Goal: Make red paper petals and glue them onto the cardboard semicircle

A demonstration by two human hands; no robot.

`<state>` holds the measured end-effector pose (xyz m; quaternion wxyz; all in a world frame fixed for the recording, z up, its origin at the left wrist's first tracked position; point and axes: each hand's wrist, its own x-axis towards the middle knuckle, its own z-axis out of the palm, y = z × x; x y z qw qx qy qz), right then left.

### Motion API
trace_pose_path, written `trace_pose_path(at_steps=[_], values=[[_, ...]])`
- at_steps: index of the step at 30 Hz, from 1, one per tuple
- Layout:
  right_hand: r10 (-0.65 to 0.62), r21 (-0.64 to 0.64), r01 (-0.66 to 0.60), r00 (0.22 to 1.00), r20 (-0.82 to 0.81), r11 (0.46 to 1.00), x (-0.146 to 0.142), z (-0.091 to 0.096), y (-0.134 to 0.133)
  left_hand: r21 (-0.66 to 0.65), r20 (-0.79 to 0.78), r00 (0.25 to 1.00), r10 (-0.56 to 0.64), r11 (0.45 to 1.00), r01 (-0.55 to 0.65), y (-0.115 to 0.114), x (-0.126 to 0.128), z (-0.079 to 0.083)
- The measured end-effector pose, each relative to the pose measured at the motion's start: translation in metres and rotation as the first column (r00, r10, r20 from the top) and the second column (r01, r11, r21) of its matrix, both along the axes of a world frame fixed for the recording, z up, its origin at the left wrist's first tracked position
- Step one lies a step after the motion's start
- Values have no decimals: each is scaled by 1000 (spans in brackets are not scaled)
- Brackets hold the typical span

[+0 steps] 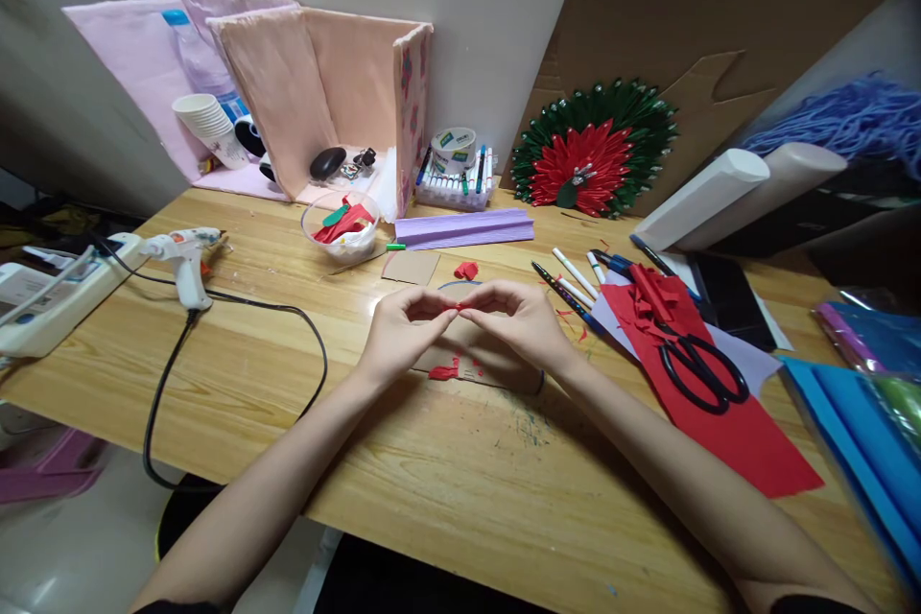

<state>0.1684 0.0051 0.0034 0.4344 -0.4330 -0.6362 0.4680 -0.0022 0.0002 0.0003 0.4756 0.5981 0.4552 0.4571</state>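
Observation:
My left hand (404, 328) and my right hand (528, 321) meet fingertip to fingertip over a piece of cardboard (496, 374). Between the pinched fingers of both is a small piece of red crepe paper (459, 307), mostly covered by the fingertips. One red scrap (444, 372) lies on the cardboard's near edge, with tiny red bits beside it. Beyond my hands rests a small crumpled red paper piece (467, 270). To the right, black-handled scissors (705, 372) lie on a red crepe paper sheet (748, 446).
A glue gun (188, 264) with a looping black cord stands at left by a power strip (72, 302). Behind are a bowl of paper scraps (343, 249), a purple paper strip (464, 228) and a green-and-red paper peacock (594, 153). Markers (572, 271) lie right of my hands.

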Motion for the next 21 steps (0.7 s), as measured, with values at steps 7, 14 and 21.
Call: trace_pose_path(at_steps=[7, 14, 21], values=[[-15, 98, 5, 994, 107, 995, 3, 0, 0, 65, -119, 993, 4, 998, 3, -2, -1, 1], [20, 10, -21, 996, 90, 1000, 2, 1, 2, 139, -213, 977, 27, 990, 3, -3, -2, 5], [108, -113, -116, 992, -73, 987, 6, -2, 7, -51, -122, 993, -10, 999, 4, -2, 0, 6]])
